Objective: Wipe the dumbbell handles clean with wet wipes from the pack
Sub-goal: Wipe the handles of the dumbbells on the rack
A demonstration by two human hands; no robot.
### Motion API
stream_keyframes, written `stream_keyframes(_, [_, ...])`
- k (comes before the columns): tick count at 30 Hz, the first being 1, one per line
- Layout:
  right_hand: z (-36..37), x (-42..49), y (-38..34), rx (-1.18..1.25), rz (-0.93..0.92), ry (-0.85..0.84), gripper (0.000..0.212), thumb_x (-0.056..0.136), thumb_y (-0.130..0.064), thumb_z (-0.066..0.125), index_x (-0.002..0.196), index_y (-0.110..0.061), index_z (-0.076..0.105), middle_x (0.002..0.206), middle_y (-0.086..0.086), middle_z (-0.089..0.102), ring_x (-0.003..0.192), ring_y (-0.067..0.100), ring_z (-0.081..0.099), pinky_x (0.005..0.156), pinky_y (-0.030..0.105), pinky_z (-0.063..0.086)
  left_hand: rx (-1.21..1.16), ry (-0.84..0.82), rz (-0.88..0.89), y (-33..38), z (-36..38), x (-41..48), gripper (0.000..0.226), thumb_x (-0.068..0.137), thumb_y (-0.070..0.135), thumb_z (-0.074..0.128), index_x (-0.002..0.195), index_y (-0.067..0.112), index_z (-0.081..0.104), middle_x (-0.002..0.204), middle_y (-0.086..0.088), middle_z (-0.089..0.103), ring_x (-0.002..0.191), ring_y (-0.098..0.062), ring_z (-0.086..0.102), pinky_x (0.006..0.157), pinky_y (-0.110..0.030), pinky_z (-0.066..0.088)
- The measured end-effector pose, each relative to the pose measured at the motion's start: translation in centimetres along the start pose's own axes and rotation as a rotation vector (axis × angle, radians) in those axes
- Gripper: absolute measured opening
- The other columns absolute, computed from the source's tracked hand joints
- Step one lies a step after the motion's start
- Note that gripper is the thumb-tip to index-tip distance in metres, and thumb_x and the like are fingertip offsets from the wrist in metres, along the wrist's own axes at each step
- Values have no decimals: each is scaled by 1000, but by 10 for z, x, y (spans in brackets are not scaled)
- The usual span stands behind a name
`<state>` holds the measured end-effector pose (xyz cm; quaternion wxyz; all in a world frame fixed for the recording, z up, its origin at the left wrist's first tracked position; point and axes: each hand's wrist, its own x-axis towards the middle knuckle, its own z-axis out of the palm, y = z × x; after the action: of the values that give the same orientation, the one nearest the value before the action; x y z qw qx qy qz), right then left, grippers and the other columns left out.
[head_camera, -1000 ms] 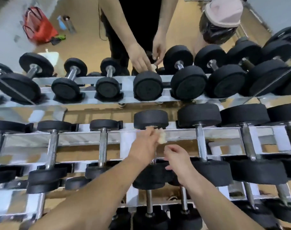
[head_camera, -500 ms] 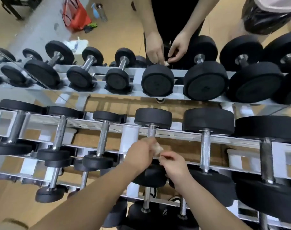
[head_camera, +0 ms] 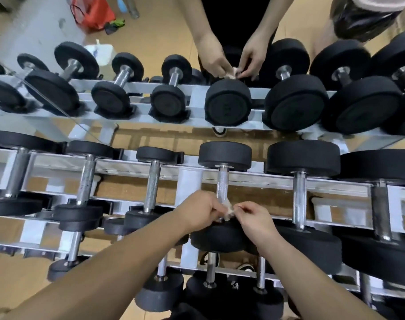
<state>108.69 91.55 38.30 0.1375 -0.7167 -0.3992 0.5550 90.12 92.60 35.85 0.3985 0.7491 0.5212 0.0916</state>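
Wiping takes place in the head view, the only view supplied. Both hands meet at the near end of one dumbbell handle (head_camera: 222, 183), a chrome bar on the middle tier of the rack (head_camera: 190, 181), just above its near black weight head (head_camera: 220, 236). The left hand (head_camera: 197, 212) and right hand (head_camera: 254, 215) each pinch the small crumpled wet wipe (head_camera: 228, 210) between thumb and fingertips, the remaining fingers curled; the wipe lies against the bar, though whether it fully encircles it cannot be told. The upper length of the handle stands bare and looks still to be covered. For good results, the wipe likely needs spreading flat, wrapping round the bar, then drawing along the knurled length with a twist. A bunched wipe would probably skip the grooves. The pack is not identifiable with certainty. A mirror (head_camera: 58, 116) behind the rack repeats the scene.
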Motion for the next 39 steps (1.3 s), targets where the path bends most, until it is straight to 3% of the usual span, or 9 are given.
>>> stream_keyframes(7, [-2, -3, -6, 139, 65, 0, 17, 103, -24, 57, 111, -26, 73, 108, -3, 71, 101, 17, 64, 87, 32, 51, 196, 251, -65, 2, -19, 47, 27, 94, 24, 54, 113, 25, 73, 93, 6, 55, 84, -14, 55, 69, -23, 33])
stream_keyframes(11, [-3, -1, -10, 169, 85, 42, 17, 103, -23, 56, 108, -25, 73, 107, -3, 71, 101, 19, 64, 82, 33, 52, 200, 308, -36, 12, -2, 32, 31, 93, 50, 44, 95, 36, 72, 78, 23, 51, 74, -9, 48, 67, -26, 33])
stream_keyframes(14, [1, -2, -11, 181, 105, 23, 17, 103, -21, 58, 101, -24, 74, 103, 4, 74, 99, 23, 66, 93, 43, 55, 176, 162, 25, 2, 7, 6, 39, 98, 38, 43, 121, 24, 71, 97, 9, 57, 86, -14, 52, 77, -25, 37])
stream_keyframes(19, [5, -2, -12, 137, 105, 15, 19, 104, -21, 57, 101, -21, 75, 102, 0, 73, 96, 19, 64, 89, 36, 54, 0, -106, 104, -13, -7, -1, 21, 96, 10, 60, 97, 17, 79, 90, -1, 72, 87, -18, 65, 85, -29, 52])
stream_keyframes(24, [2, 5, -17, 111, 93, 4, 23, 104, -26, 55, 120, -28, 71, 117, -6, 69, 109, 17, 62, 95, 32, 48, -248, 602, -361, -17, -24, 18, 17, 101, 19, 54, 100, 21, 71, 87, 5, 71, 81, -13, 64, 71, -20, 49])
stream_keyframes(28, [2, 8, -24, 130, 69, -64, 23, 106, -23, 53, 101, -35, 71, 107, -16, 69, 101, 7, 62, 83, 23, 46, -1064, 346, -798, 14, -2, 57, 33, 90, 46, 61, 108, 21, 71, 99, -3, 76, 95, -27, 73, 91, -39, 58])
stream_keyframes(31, [7, 8, -29, 113, 69, -107, 33, 106, -18, 51, 89, -31, 75, 92, -13, 76, 93, 7, 68, 76, 20, 51, -1298, 335, -763, 31, 7, 61, 29, 100, 40, 58, 117, 19, 67, 106, -8, 76, 94, -24, 74, 87, -38, 60])
stream_keyframes(33, [12, 10, -28, 96, 56, -96, 29, 103, -16, 54, 96, -25, 80, 94, -4, 80, 99, 21, 72, 91, 35, 58, -1413, 340, -694, 28, 9, 52, 30, 106, 33, 50, 113, 11, 69, 101, -11, 77, 89, -24, 75, 80, -36, 62])
stream_keyframes(39, [13, 14, -26, 138, 88, -25, 21, 99, -19, 60, 112, -24, 75, 111, -2, 74, 106, 20, 66, 104, 42, 53, -933, 254, -604, -13, 14, 36, 29, 104, 18, 49, 98, 16, 77, 97, -8, 79, 94, -25, 74, 91, -42, 59])
